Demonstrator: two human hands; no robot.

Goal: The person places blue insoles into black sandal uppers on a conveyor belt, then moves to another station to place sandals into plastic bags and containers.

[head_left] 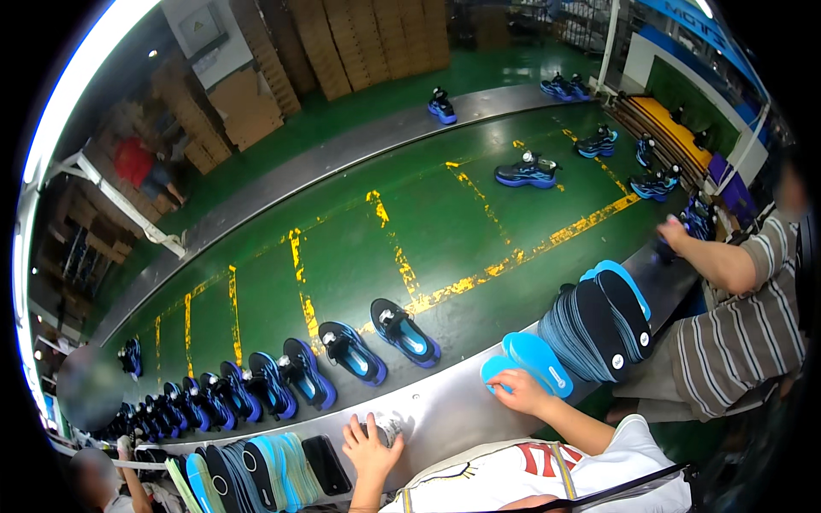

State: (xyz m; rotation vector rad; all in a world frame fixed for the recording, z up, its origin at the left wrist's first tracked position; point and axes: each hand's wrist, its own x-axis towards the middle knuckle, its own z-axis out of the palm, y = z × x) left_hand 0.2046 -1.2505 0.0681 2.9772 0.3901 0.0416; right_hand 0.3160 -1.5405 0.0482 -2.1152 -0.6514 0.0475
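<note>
My right hand [519, 392] pinches the edge of a bright blue insole [547, 366] at the metal edge of the belt. Close beside it, a large stack of insoles [594, 325], black and blue, leans on its side. My left hand [370, 451] has its fingers spread over a small greyish round object [385, 430], partly covered, whose kind I cannot make out. Left of that hand lies a black phone [326, 464], beside a row of black, blue and pale green insoles [256, 474]. Nearest on the belt is a black and blue sneaker [405, 333] with a blue insole visible inside.
The green belt [359, 248] carries yellow markings and a line of sneakers [274, 385] toward the left. Further sneakers [525, 171] stand at its far right. At right, a co-worker in a striped shirt [735, 342] reaches toward shoes. Cardboard boxes [368, 47] are stacked beyond.
</note>
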